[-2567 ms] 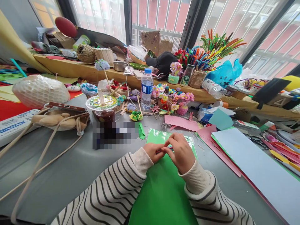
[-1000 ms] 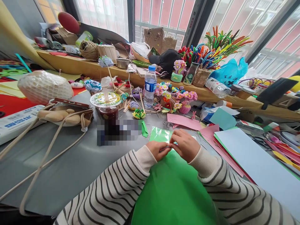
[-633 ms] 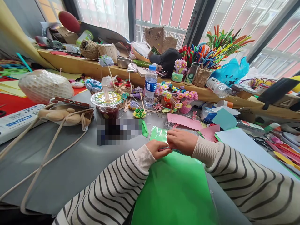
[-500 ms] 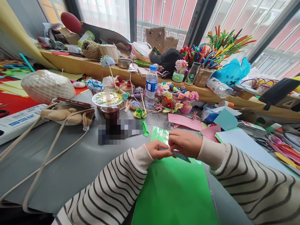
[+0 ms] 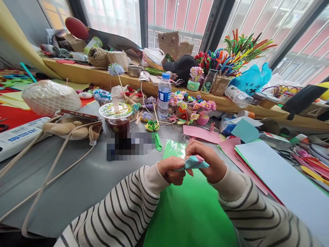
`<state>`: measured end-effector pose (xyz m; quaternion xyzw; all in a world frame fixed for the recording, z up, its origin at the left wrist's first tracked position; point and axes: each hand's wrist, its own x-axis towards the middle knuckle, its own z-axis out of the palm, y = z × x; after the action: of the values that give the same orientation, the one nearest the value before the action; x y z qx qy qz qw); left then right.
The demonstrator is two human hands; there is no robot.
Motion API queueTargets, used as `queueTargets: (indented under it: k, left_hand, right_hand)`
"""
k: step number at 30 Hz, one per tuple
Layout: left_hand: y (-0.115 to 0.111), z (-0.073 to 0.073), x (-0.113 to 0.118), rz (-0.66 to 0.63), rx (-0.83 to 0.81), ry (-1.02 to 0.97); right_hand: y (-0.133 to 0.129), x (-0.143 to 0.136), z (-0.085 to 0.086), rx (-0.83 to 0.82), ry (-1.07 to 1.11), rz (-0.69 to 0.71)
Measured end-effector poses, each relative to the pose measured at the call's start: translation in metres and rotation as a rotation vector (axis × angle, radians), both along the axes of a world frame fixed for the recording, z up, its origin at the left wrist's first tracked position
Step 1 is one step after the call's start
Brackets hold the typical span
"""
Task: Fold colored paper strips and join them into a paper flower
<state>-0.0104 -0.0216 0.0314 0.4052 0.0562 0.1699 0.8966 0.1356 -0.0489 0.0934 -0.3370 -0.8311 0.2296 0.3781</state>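
Above a bright green sheet, a small folded light-blue paper piece with a pink part is between my hands. My left hand pinches its left end between thumb and curled fingers. My right hand is bent over the piece from the right, its fingers closed around the far side and right end. The thumb tip of my right hand shows just below the paper. Part of the paper is hidden by my fingers.
A lidded cup of dark drink, a water bottle and a green-yellow paper flower stand or lie beyond my hands. Pale blue sheets are at right, a corded bag at left, crowded craft materials behind.
The folded piece has been turned up, so its light-blue and pink faces show. My left fingers have curled more under it, and my right hand has rotated and moved slightly right.
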Motion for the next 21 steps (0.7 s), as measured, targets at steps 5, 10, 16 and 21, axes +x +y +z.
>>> queueTargets:
  k: [5,10,16,21]
  left_hand:
    - [-0.007,-0.001,0.006,0.072,-0.184,-0.157]
    - [-0.011,0.003,0.01,0.047,-0.312,-0.337]
    - [-0.006,0.005,0.008,0.103,-0.161,-0.189]
    - [-0.001,0.022,-0.002,0.358,0.564,0.252]
  right_hand:
    - [-0.003,-0.015,-0.024,0.181,0.188,-0.282]
    - [-0.003,-0.02,-0.036,0.341,0.148,-0.46]
    - [0.001,-0.012,-0.039,0.255,0.232,-0.408]
    - [0.006,0.011,-0.034,-0.204,0.314,-0.103]
